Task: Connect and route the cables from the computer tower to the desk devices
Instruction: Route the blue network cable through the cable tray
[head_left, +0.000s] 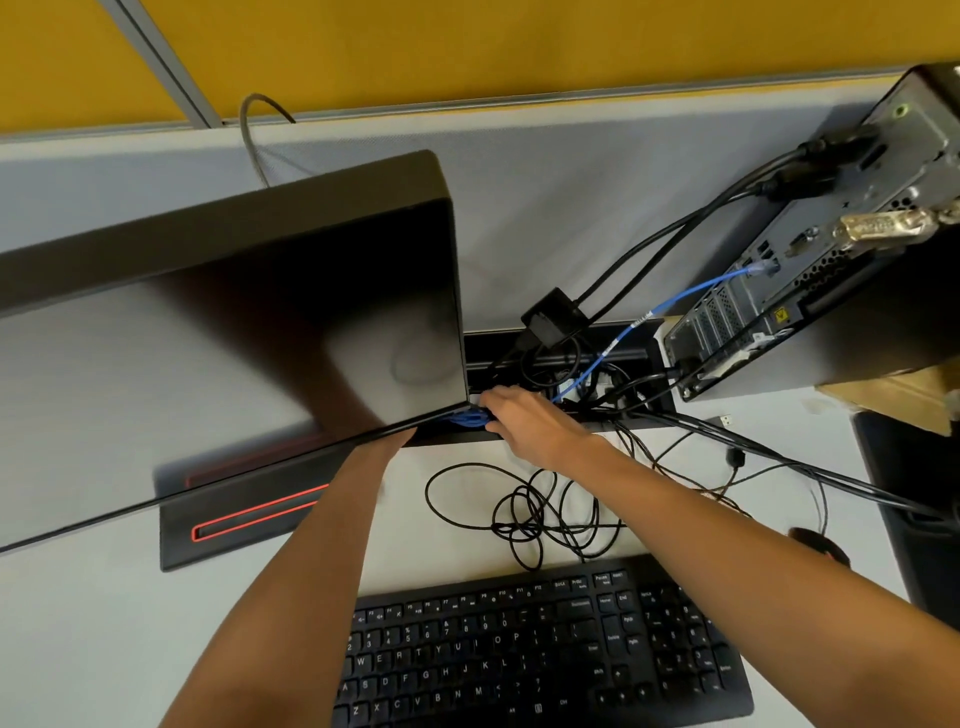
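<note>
The computer tower (810, 291) stands at the right with its rear panel facing me and several black cables plugged in. A blue network cable (675, 299) runs from the tower down into the black cable tray (613, 343) in the desk. My right hand (524, 423) reaches into the tray, its fingers closed around a coiled bundle of blue cable (467, 418). My left forearm (322, 545) goes under the monitor (234, 312); the left hand itself is hidden behind the screen's lower corner.
A black keyboard (540, 644) lies at the front. Loose black cable loops (530, 514) sprawl between keyboard and tray. A mouse (818, 545) and a loose USB plug (725, 420) lie at the right. The monitor base (239, 514) sits at the left. A partition wall is behind.
</note>
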